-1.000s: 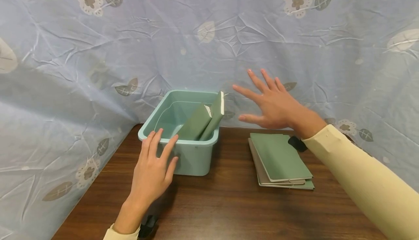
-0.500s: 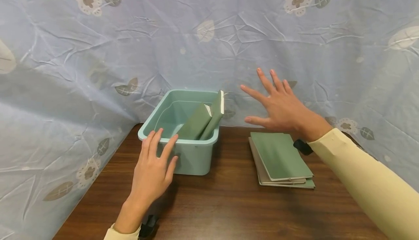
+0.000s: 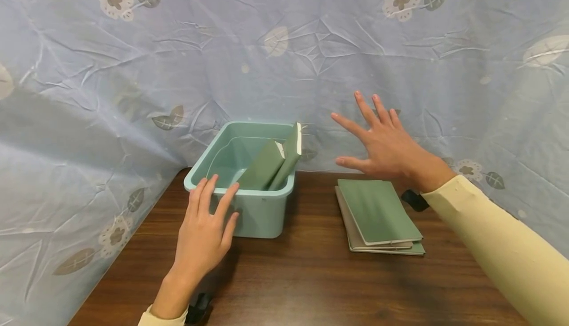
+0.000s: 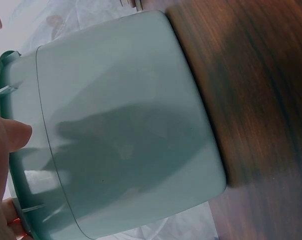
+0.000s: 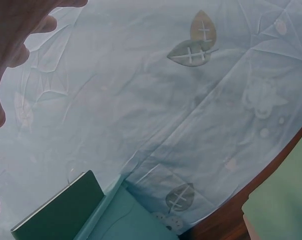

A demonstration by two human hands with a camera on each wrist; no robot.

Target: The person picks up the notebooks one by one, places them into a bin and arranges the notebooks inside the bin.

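A light teal plastic bin [image 3: 260, 215] stands on the table, left of centre. Two green notebooks [image 3: 263, 165] lean inside it against its right wall, one rising above the rim. At the bin's near rim is my left hand [image 3: 202, 237], fingers spread and straight, holding nothing; the left wrist view shows its thumb close to the bin's front wall. My right hand [image 3: 386, 148] hovers in the air with fingers spread, behind and above a stack of notebooks [image 3: 380, 212]. That stack has a green cover on top and a beige one sticking out under it.
The dark wood table [image 3: 311, 286] carries the bin and the stack, with a strip of bare wood between them. A pale blue curtain [image 3: 249, 44] with flowers and leaves hangs right behind the table and along its left side.
My right hand has drifted right, away from the bin, its fingers still spread. The left hand, bin and notebooks keep their places; the whole view shifts slightly.
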